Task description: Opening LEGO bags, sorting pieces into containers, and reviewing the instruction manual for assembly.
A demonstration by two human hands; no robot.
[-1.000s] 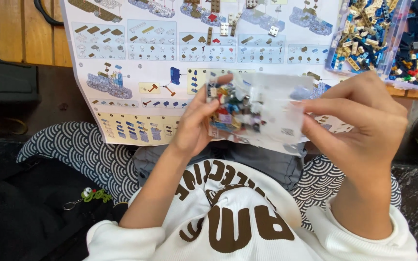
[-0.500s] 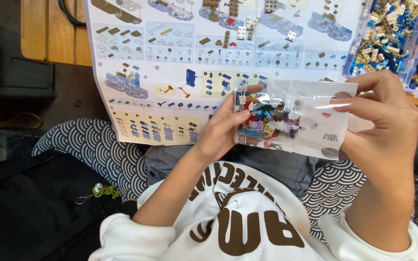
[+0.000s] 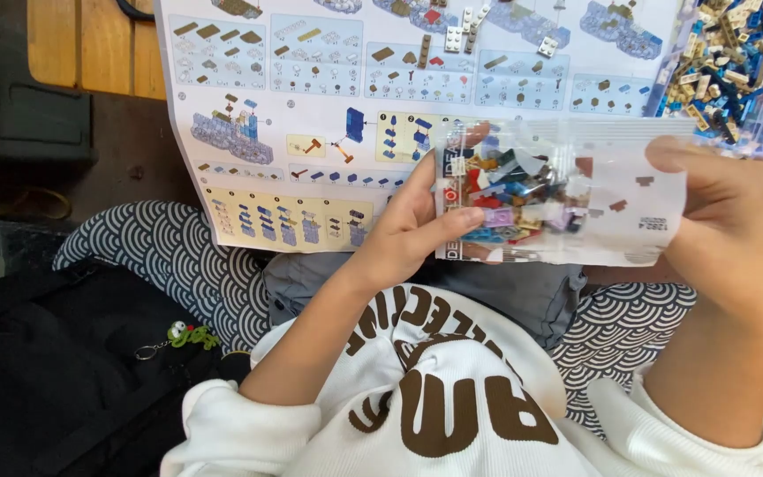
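A clear plastic bag (image 3: 576, 199) of small coloured building bricks is stretched flat between both my hands, above my lap. My left hand (image 3: 412, 225) pinches its left edge, thumb on top over the bricks. My right hand (image 3: 730, 230) grips its right edge, fingers curled over the top corner. Behind the bag lies a large printed instruction sheet (image 3: 311, 115) with pictures of build steps, hanging off the wooden table (image 3: 90, 44) toward my knees.
A clear tray (image 3: 735, 62) full of several blue, tan and white bricks sits at the top right. A few loose white bricks (image 3: 457, 35) rest on the sheet. A black bag (image 3: 55, 371) with a green frog keychain (image 3: 189, 335) lies at my lower left.
The bag has been pulled wider and flatter between my hands. My right hand moved right, away from the left. The view shifted so everything sits further right.
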